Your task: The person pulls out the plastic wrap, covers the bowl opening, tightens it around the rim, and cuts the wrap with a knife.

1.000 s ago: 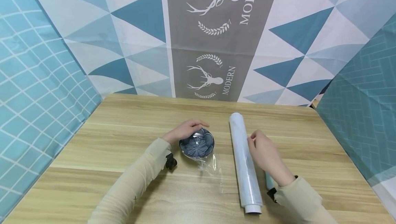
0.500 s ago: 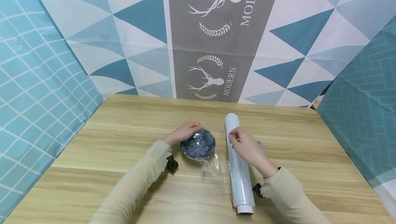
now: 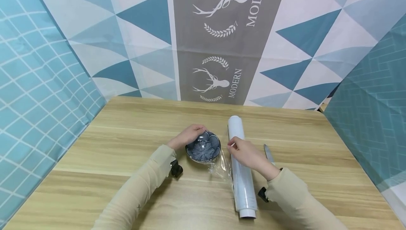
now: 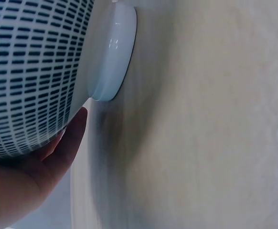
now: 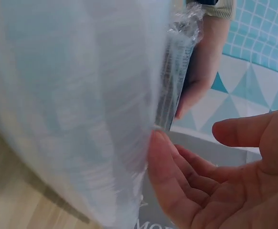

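A dark blue petal-patterned bowl (image 3: 203, 147) stands on the table, with clear cling film over its top and a loose sheet trailing right. My left hand (image 3: 188, 135) holds the bowl's left far side; in the left wrist view its fingers (image 4: 68, 143) lie along the outer wall above the foot. To the right lies a long roll of cling film (image 3: 242, 173). Over it is my right hand (image 3: 248, 155), whose fingertips (image 5: 159, 143) touch the roll's side in the right wrist view, the thumb well apart from them.
A knife (image 3: 268, 153) lies right of the roll, partly hidden by the right forearm. The wooden table (image 3: 133, 124) ends at a patterned cloth backdrop (image 3: 209, 39), with blue cloth at both sides.
The roll has shifted left toward the bowl, my right hand moving left with it. The knife blade has come into view. My left hand and the bowl stay almost in place.
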`<state>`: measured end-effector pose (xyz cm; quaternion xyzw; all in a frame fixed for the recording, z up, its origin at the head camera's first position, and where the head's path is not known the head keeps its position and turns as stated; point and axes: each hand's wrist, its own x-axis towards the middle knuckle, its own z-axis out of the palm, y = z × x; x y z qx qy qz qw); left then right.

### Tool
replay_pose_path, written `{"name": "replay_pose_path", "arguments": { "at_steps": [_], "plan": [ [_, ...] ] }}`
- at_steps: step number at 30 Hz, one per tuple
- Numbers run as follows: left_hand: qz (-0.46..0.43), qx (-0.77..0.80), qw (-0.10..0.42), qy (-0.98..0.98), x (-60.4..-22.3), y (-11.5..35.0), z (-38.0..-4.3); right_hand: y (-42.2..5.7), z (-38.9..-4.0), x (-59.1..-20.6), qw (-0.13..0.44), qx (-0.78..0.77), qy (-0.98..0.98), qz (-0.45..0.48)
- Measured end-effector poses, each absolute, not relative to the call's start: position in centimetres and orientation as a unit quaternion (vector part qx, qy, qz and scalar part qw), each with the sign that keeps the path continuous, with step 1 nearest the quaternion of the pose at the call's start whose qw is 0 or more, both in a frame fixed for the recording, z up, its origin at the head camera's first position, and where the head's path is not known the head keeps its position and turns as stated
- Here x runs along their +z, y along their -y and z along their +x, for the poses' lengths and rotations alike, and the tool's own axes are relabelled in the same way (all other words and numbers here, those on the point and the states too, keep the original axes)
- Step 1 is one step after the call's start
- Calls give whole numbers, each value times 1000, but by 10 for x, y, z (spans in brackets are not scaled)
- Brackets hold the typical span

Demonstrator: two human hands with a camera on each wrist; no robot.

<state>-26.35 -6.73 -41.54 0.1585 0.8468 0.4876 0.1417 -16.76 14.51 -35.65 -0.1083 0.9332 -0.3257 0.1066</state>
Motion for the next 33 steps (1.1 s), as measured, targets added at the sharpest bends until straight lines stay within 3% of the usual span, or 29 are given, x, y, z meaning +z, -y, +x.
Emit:
{"name": "replay_pose_path", "arguments": {
  "at_steps": [6, 10, 16, 21, 33],
  "plan": [
    [143, 486, 132, -852, -417, 66, -264, -134, -174, -353, 227, -504, -831, -60],
    [142, 490, 127, -850, -418, 66, -264, -125, -177, -355, 239, -550, -800, -11],
    [122, 514, 131, -839, -418, 66, -262, -114, -179, -365, 289, -644, -708, -22],
    [107, 530, 128, -831, -417, 62, -258, -106, -177, -369, 291, -706, -646, 13],
    [66, 612, 100, -782, -417, 59, -252, -91, -171, -378, 219, -774, -591, 53]
  ]
}}
